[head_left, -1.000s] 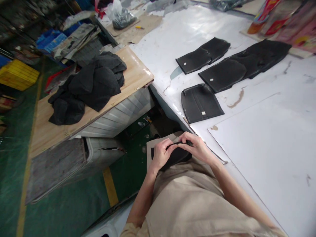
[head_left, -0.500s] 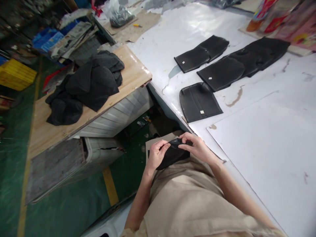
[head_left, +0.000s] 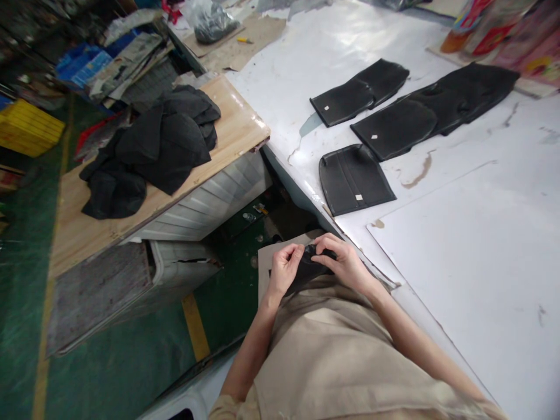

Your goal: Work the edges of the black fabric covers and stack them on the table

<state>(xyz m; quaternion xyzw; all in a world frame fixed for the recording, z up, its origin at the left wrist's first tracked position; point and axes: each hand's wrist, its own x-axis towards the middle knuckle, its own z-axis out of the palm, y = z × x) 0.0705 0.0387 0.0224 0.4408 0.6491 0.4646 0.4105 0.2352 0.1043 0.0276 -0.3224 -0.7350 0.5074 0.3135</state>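
Observation:
Close to my body, a piece of black leather-like material lies over a brown cardboard sheet. My left hand pinches the top edge of this piece between thumb and fingers. Just to its right, my right hand grips the same edge, fingers bent round it. The part between the fingertips is bunched and partly hidden. On the white table beside my hands lie a squarish black piece, a long black piece and a shorter black piece, each with a small white tag.
A pile of dark cloth rests on the wooden board at left. A gap with green floor separates it from the white table. Farther off are a plastic bag, a yellow cutter and a yellow crate.
My left hand has shifted slightly right and up, nearer my right hand. My right hand has moved a little left, and the black material between them is more bunched.

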